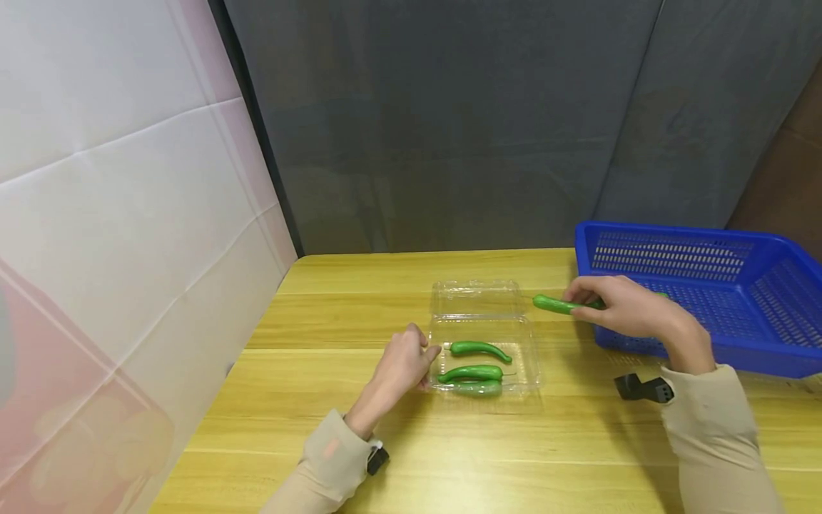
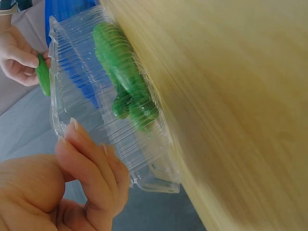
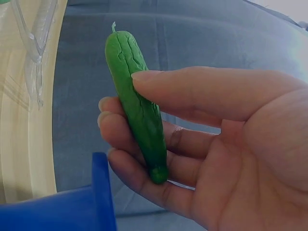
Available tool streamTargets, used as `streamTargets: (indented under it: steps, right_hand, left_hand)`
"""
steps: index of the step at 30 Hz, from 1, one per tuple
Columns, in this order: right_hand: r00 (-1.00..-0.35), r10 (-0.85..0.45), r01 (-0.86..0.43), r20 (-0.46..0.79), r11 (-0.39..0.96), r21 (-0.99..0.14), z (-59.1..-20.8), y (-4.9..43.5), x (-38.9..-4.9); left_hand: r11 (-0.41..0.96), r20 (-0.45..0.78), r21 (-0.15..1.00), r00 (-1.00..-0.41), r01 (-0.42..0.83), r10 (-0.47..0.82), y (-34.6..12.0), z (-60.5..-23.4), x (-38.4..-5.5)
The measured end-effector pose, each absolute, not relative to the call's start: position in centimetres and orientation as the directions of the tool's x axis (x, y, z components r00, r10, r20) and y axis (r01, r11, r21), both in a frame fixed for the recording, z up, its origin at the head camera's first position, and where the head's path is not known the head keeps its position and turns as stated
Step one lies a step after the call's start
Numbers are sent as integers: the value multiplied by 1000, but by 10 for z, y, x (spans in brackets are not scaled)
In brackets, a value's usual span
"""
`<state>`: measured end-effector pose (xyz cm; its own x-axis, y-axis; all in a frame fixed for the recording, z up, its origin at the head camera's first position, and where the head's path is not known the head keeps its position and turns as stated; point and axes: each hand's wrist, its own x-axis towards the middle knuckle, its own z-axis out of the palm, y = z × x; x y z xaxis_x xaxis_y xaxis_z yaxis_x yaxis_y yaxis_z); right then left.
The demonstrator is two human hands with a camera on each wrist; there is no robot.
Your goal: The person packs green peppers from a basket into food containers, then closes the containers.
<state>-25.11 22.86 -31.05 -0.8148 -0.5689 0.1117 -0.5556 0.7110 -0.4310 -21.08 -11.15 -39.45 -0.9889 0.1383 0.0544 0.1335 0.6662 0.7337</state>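
Observation:
A clear plastic clamshell box (image 1: 529,357) stands on the table with its lid folded back. Green chili peppers (image 1: 480,349) lie inside it, seen through the ribbed wall in the left wrist view. At the box's left edge, my left hand (image 1: 401,360) has curled fingers that hold the rim. My right hand (image 1: 626,307) grips another green chili pepper (image 3: 137,106) between thumb and fingers, above the near left part of the blue basket (image 1: 693,355). This pepper has a wrinkled skin and a thin stem, its stem end directed at the box.
The perforated blue basket covers the table's right side; a bit of green (image 1: 663,294) shows in it behind my right hand. A grey curtain (image 1: 437,128) hangs behind the wooden table (image 1: 308,385), and a pale fabric wall (image 1: 128,185) stands on the left.

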Motion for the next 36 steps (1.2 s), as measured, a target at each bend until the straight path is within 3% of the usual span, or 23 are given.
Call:
streamTargets:
  steps: [36]
  right_hand:
    - [-749,-661,-602,48,647,-469,-323,201,-254]
  left_hand:
    - [661,51,739,-989,130,137,-111,-393,-210]
